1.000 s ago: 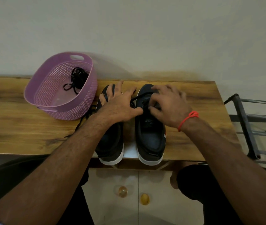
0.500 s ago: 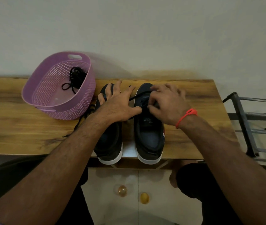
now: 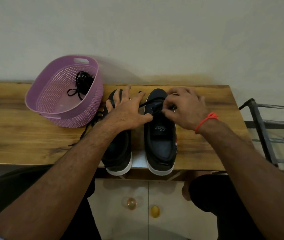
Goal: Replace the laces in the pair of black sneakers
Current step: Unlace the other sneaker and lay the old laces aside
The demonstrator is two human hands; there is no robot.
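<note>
Two black sneakers with white soles stand side by side on the wooden table (image 3: 25, 144), heels toward me. My left hand (image 3: 127, 111) lies over the left sneaker (image 3: 118, 153) with fingers spread, its thumb reaching to the right sneaker (image 3: 160, 144). My right hand (image 3: 184, 110) is curled over the right sneaker's eyelets and pinches a black lace (image 3: 148, 103), which runs from there toward my left fingers. Another loose black lace (image 3: 87, 129) trails on the table left of the left sneaker.
A purple perforated basket (image 3: 51, 94) stands at the back left of the table with a bundle of black laces (image 3: 82, 82) inside. A dark metal rack (image 3: 267, 132) stands right of the table. The wall is directly behind.
Both hands stay on the sneakers with only small finger shifts. My left thumb has stretched further toward the right sneaker.
</note>
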